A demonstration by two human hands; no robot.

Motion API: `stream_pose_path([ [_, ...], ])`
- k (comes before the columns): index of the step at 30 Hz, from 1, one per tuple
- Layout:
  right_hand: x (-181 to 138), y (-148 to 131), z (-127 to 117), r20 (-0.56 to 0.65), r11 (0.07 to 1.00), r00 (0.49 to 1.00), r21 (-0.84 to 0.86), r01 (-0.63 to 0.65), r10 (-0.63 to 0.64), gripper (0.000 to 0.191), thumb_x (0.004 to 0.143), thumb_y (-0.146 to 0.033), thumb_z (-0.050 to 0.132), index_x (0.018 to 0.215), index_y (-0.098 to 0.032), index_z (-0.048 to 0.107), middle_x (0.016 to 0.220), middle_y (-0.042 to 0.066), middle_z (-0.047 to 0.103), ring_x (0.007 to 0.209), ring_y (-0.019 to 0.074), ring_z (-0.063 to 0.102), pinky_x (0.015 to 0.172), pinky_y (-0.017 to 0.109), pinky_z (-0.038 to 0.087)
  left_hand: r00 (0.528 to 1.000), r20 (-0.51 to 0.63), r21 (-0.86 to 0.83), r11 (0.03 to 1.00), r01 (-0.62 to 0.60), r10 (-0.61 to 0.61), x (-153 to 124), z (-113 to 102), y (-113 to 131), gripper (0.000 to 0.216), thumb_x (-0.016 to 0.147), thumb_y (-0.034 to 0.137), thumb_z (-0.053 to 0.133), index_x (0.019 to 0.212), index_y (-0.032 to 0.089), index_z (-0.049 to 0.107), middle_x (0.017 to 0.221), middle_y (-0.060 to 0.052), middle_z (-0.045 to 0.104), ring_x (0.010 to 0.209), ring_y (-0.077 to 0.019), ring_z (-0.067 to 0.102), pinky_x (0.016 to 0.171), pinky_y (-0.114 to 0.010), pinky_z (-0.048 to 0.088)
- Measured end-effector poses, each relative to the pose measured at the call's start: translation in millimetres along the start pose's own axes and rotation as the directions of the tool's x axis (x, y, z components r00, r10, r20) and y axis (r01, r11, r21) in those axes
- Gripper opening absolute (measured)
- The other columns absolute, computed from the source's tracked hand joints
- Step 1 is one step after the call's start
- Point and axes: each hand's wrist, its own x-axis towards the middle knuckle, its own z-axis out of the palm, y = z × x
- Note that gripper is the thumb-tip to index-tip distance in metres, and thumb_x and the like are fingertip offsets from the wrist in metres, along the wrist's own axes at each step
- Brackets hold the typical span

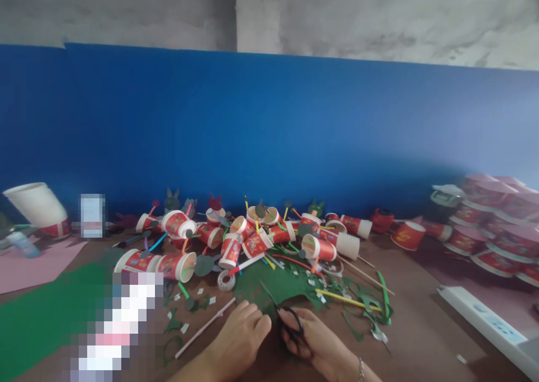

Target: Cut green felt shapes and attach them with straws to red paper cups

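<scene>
My right hand point(316, 341) grips black-handled scissors point(283, 311), whose blades point up and left into a piece of green paper point(273, 286). My left hand point(240, 334) lies next to it with fingers curled, pressing on the near edge of that green paper. Green offcuts point(366, 309) are scattered to the right of the hands. A white straw point(205, 327) lies just left of my left hand.
A heap of red paper cups point(236, 239) with coloured straws lies behind the hands against a blue wall. A tape roll point(226, 280) sits by the cups. Stacked red cups point(492, 224) are at right, a green sheet point(46, 309) and pink sheet point(29, 264) at left.
</scene>
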Motion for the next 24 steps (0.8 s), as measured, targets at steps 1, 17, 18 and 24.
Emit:
stream_pose_path([
  [1, 1, 1, 0, -0.004, 1.0, 1.0, 0.013, 0.007, -0.007, 0.043, 0.061, -0.052, 0.071, 0.062, -0.014, 0.049, 0.05, -0.004, 0.052, 0.035, 0.0012, 0.038, 0.033, 0.016, 0.011, 1.0, 0.006, -0.002, 1.0, 0.011, -0.011, 0, 0, -1, 0.018, 0.078, 0.002, 0.047, 0.08, 0.02, 0.042, 0.073, 0.001, 0.055, 0.068, -0.0167, 0.047, 0.068, -0.03, 0.034],
  [17, 8, 2, 13, -0.101, 0.994, 0.995, 0.104, 0.03, -0.019, 0.044, 0.057, -0.05, 0.074, 0.066, -0.014, 0.05, 0.051, -0.003, 0.053, 0.038, 0.0025, 0.04, 0.033, 0.014, 0.011, 0.999, 0.037, -0.005, 1.0, 0.003, -0.003, 2, -3, -4, 0.014, 0.082, 0.006, 0.048, 0.08, 0.019, 0.044, 0.073, 0.001, 0.054, 0.069, -0.0163, 0.046, 0.065, -0.03, 0.031],
  [18, 9, 2, 12, -0.094, 0.995, 0.995, 0.096, 0.038, -0.029, 0.043, 0.057, -0.049, 0.074, 0.065, -0.014, 0.05, 0.051, -0.004, 0.052, 0.038, 0.0022, 0.04, 0.033, 0.015, 0.011, 1.0, 0.029, -0.002, 1.0, 0.002, -0.002, 2, -4, -4, 0.015, 0.082, 0.006, 0.048, 0.079, 0.02, 0.043, 0.073, 0.001, 0.054, 0.069, -0.0163, 0.046, 0.065, -0.03, 0.031],
  [24, 6, 1, 2, -0.073, 0.997, 0.997, 0.063, 0.035, -0.031, 0.04, 0.059, -0.045, 0.073, 0.059, -0.014, 0.049, 0.048, -0.004, 0.05, 0.035, 0.0009, 0.035, 0.031, 0.015, 0.007, 1.0, -0.003, 0.032, 0.999, -0.016, 0.016, 2, -10, -3, 0.016, 0.079, 0.005, 0.049, 0.079, 0.02, 0.041, 0.072, 0.001, 0.055, 0.067, -0.0163, 0.047, 0.062, -0.03, 0.031],
])
